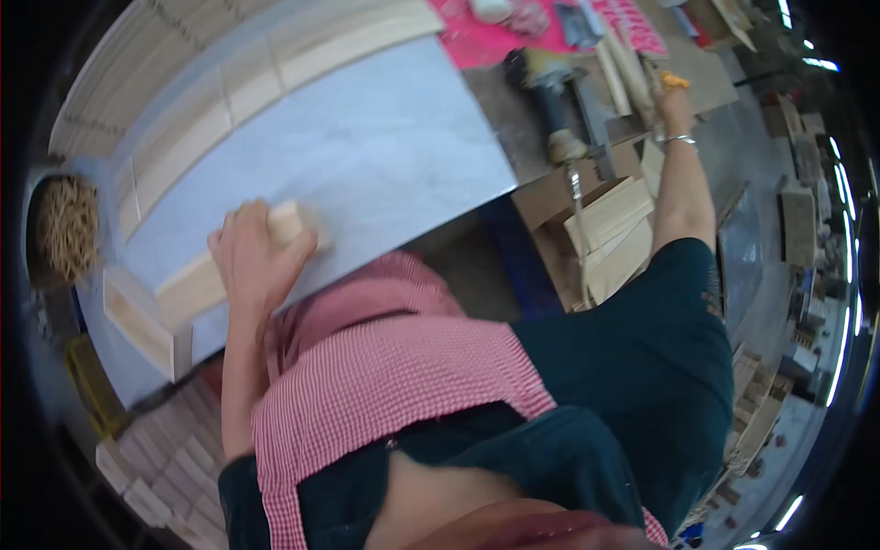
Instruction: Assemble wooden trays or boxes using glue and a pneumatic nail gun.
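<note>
My left hand [259, 252] is closed over a long, pale wooden piece [194, 291] on the light table top [367, 128]. One end of the piece shows past my fingers, slightly blurred. Beside its other end lies an open, narrow wooden box frame [139, 323]. Far to the right, my right arm stretches out over the bench. The right hand [676, 107] looks closed, with something orange at its fingertips; what it holds is too small to make out. Pale sticks [612, 75] and a dark nail-gun-like tool [547, 96] lie near that hand.
Rows of pale wooden boards [247, 78] line the table's far side. A round container of thin wooden pieces [69, 227] stands at the left. An open cardboard box [545, 203] with flat wood sits below the tool. Stacked wooden pieces [170, 458] are at the lower left.
</note>
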`<state>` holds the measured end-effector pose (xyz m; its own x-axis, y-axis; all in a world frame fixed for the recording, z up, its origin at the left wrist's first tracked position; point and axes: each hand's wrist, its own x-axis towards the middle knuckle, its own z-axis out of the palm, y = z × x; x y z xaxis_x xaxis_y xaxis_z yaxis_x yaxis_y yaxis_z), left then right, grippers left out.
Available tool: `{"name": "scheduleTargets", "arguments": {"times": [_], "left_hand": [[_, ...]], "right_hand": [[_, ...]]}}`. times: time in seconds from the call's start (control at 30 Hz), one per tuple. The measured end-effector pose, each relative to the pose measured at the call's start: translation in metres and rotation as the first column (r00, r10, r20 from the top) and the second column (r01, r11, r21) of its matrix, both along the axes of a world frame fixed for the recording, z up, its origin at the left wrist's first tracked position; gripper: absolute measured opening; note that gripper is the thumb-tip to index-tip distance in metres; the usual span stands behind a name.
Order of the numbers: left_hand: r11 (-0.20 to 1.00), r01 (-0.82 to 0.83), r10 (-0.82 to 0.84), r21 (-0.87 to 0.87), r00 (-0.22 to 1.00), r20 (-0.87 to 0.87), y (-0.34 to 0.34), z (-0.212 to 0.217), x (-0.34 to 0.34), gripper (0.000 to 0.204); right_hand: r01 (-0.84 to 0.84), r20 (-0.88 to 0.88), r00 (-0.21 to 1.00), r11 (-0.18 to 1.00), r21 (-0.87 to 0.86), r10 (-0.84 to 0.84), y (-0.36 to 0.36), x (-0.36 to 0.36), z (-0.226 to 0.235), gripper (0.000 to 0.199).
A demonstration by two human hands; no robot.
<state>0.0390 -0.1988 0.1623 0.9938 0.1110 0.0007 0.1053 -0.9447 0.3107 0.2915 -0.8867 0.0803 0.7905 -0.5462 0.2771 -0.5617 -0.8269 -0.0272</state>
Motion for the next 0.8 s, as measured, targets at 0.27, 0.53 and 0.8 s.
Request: {"name": "scheduleTargets", "arguments": {"times": [0.27, 0.53, 0.8], "left_hand": [[0.999, -0.022, 0.019, 0.036, 0.996, 0.09, 0.005, -0.009, -0.002, 0.045], [0.998, -0.059, 0.057, 0.019, 0.99, 0.127, 0.0, -0.011, -0.003, 0.045], [0.998, -0.064, 0.065, -0.012, 0.982, 0.176, 0.004, -0.013, -0.006, 0.046]], "right_hand": [[-0.611, 0.156, 0.79, 0.741, 0.277, 0.593, 0.243, -0.078, 0.038, 0.045], [-0.641, -0.003, 0.765, 0.762, 0.095, 0.644, 0.245, -0.053, -0.011, 0.047], [-0.483, -0.245, 0.727, 0.731, 0.483, 0.642, 0.327, -0.11, 0.11, 0.04]]}}
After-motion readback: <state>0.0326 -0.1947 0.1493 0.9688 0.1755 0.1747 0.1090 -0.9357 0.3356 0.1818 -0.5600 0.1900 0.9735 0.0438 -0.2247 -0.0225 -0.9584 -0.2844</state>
